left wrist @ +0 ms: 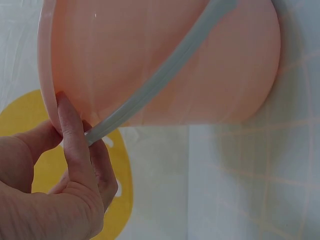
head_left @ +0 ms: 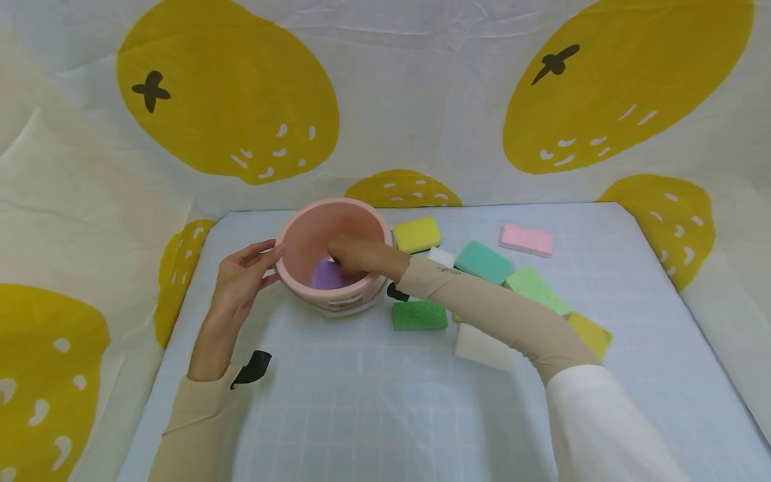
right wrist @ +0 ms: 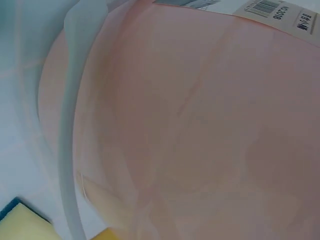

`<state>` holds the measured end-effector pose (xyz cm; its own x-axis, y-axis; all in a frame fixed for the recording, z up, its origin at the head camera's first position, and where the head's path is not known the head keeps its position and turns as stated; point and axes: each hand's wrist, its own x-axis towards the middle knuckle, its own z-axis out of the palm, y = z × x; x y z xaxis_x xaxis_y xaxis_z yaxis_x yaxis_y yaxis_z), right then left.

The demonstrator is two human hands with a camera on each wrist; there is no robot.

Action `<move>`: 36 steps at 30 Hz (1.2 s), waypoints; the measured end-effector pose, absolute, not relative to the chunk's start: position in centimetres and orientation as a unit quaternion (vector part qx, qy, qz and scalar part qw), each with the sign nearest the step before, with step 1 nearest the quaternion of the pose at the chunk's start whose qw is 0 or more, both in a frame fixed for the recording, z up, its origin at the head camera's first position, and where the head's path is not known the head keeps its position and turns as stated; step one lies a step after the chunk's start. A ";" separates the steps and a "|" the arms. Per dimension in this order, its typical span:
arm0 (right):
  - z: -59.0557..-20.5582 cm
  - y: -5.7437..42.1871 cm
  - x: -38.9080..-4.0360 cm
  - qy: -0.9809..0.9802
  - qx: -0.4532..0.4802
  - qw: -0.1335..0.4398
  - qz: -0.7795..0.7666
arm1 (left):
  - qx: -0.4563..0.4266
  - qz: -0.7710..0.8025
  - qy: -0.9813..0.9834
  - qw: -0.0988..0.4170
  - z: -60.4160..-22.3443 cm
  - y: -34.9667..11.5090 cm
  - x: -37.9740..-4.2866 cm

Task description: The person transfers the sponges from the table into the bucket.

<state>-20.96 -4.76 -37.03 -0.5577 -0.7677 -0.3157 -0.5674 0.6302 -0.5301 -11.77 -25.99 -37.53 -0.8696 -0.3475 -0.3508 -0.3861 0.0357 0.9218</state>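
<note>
A pink bucket [head_left: 289, 271] with a pale handle [left wrist: 150, 90] stands upright on the table. My left hand [head_left: 241, 274] pinches its rim from the left. In the left wrist view the thumb is at the rim and the fingers lie against the outer wall, beside the handle's end. My right hand [head_left: 355, 256] reaches down inside the bucket, its fingers curled at a purple sponge [head_left: 327, 276] near the bottom. The fingertips there are hidden. In the right wrist view only the bucket's outer wall [right wrist: 200, 125] fills most of the picture, with no hand showing.
Right of the bucket lie several sponges: yellow [head_left: 417, 234], dark green [head_left: 419, 316], teal [head_left: 484, 262], light green [head_left: 536, 290], pink [head_left: 526, 240], white [head_left: 483, 347] and another yellow [head_left: 590, 333]. My right forearm crosses above some. A lemon-print cloth [head_left: 421, 100] hangs behind the table.
</note>
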 end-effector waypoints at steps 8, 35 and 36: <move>-36.9 -4.7 -20.6 0.872 -0.265 0.334 -0.238 | -0.262 0.633 0.728 0.029 -37.4 -25.8 -11.9; -35.3 -2.3 -22.2 0.847 -0.464 0.134 -0.222 | -0.261 0.628 0.733 0.026 -37.5 -25.9 -11.8; -35.3 -2.1 -22.2 0.843 -0.466 0.129 -0.237 | -0.262 0.627 0.733 0.027 -37.5 -25.9 -11.8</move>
